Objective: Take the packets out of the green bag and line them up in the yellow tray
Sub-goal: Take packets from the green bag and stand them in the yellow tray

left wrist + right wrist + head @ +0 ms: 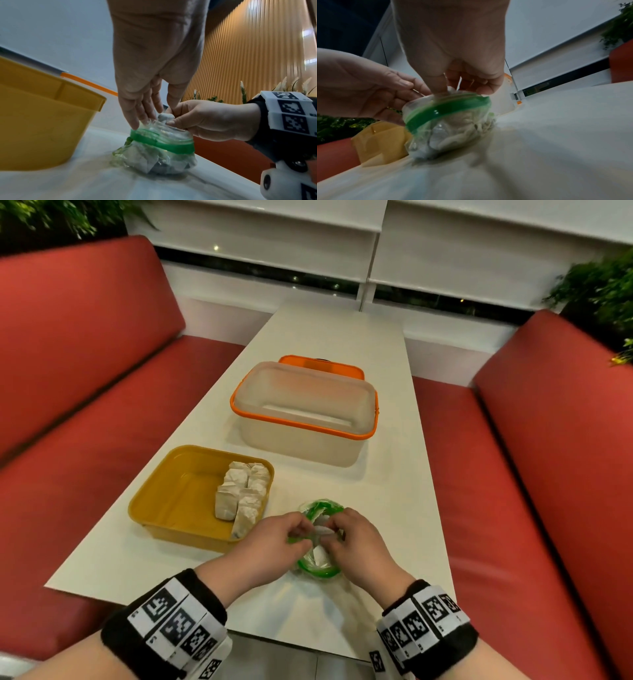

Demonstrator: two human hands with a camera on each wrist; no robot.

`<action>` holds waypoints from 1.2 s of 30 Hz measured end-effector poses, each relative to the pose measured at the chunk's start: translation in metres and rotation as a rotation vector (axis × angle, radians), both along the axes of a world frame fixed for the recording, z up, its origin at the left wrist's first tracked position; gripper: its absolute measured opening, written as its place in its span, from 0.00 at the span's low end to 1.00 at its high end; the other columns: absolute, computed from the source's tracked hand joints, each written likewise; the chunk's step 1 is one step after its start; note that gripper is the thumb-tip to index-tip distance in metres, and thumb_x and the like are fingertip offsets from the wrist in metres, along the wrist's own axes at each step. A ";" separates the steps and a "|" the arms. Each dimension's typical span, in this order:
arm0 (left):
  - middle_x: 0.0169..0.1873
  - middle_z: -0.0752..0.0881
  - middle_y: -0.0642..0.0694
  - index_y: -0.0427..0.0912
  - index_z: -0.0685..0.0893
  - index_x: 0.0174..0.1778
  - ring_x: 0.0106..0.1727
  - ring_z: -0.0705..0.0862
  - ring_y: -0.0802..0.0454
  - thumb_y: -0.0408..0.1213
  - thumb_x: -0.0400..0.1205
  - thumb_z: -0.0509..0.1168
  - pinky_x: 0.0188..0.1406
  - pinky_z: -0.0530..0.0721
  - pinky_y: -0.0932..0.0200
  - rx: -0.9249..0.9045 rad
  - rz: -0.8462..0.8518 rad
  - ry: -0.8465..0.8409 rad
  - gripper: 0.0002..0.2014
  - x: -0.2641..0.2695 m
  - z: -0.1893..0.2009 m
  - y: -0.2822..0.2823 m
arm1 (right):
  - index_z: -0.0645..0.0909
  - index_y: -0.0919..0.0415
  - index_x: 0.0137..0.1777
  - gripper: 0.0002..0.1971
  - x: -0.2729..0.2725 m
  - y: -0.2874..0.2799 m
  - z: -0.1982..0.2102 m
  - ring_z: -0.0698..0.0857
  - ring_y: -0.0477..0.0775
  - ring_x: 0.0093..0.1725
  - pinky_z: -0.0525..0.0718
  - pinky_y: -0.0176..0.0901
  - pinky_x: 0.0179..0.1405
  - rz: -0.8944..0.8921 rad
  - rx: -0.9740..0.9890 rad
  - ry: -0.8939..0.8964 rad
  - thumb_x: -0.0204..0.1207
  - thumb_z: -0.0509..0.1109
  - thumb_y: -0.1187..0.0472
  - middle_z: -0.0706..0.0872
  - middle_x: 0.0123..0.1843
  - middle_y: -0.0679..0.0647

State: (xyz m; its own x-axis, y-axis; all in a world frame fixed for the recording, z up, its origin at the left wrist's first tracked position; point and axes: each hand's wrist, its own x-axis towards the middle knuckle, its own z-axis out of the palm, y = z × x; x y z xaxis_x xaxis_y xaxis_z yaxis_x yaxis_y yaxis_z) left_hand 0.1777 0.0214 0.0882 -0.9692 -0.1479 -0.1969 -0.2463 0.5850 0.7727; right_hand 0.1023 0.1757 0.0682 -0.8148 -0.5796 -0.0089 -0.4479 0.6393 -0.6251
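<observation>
The green bag (pixel 318 568), clear plastic with a green zip band, stands open on the white table to the right of the yellow tray (pixel 171 494). My left hand (pixel 301 530) holds the bag's left rim, fingers on the clear plastic (pixel 142 121). My right hand (pixel 337 530) reaches into the bag's mouth and pinches a white packet (pixel 165 117) at its top. More packets show crumpled inside the bag (pixel 447 135). Several pale packets (pixel 243 491) lie in rows along the tray's right side. The tray's left half is bare.
A clear box with an orange rim (pixel 305 412) stands behind the tray and bag, with an orange lid (pixel 322 366) beyond it. Red benches (pixel 68 371) flank the narrow table (pixel 394 474). The table's near edge runs just under my wrists.
</observation>
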 end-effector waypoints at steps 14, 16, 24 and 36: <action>0.48 0.84 0.60 0.53 0.77 0.60 0.54 0.82 0.63 0.44 0.73 0.75 0.48 0.78 0.71 0.102 0.014 0.015 0.21 -0.001 0.010 0.004 | 0.77 0.63 0.40 0.06 -0.007 0.010 0.021 0.78 0.45 0.30 0.75 0.33 0.30 -0.167 -0.615 -0.562 0.77 0.68 0.72 0.82 0.32 0.52; 0.47 0.85 0.60 0.53 0.79 0.58 0.51 0.83 0.64 0.45 0.72 0.76 0.46 0.78 0.73 0.149 0.017 0.047 0.20 -0.002 0.013 0.006 | 0.76 0.64 0.41 0.06 -0.007 0.010 0.026 0.80 0.45 0.29 0.77 0.33 0.28 -0.163 -0.694 -0.667 0.78 0.67 0.73 0.82 0.34 0.56; 0.41 0.90 0.46 0.46 0.85 0.46 0.46 0.88 0.47 0.38 0.79 0.70 0.49 0.88 0.45 0.321 0.108 0.131 0.02 -0.013 0.019 0.010 | 0.76 0.57 0.56 0.16 -0.001 0.006 0.042 0.86 0.51 0.34 0.83 0.38 0.31 -0.106 -0.611 -0.614 0.74 0.71 0.74 0.86 0.46 0.59; 0.34 0.85 0.43 0.41 0.83 0.40 0.35 0.82 0.51 0.35 0.76 0.72 0.34 0.82 0.57 0.506 0.071 0.001 0.04 -0.001 0.017 -0.006 | 0.78 0.44 0.37 0.13 0.010 -0.003 0.047 0.79 0.36 0.32 0.74 0.25 0.33 0.045 -0.263 -0.110 0.74 0.72 0.65 0.82 0.32 0.41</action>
State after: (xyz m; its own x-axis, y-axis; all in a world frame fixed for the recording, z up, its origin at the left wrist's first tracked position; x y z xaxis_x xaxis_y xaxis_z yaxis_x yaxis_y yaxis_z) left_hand 0.1764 0.0159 0.1056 -0.9604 -0.1002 -0.2599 -0.2709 0.1193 0.9552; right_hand 0.1125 0.1724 0.1153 -0.7909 -0.6090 0.0594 -0.3921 0.4299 -0.8133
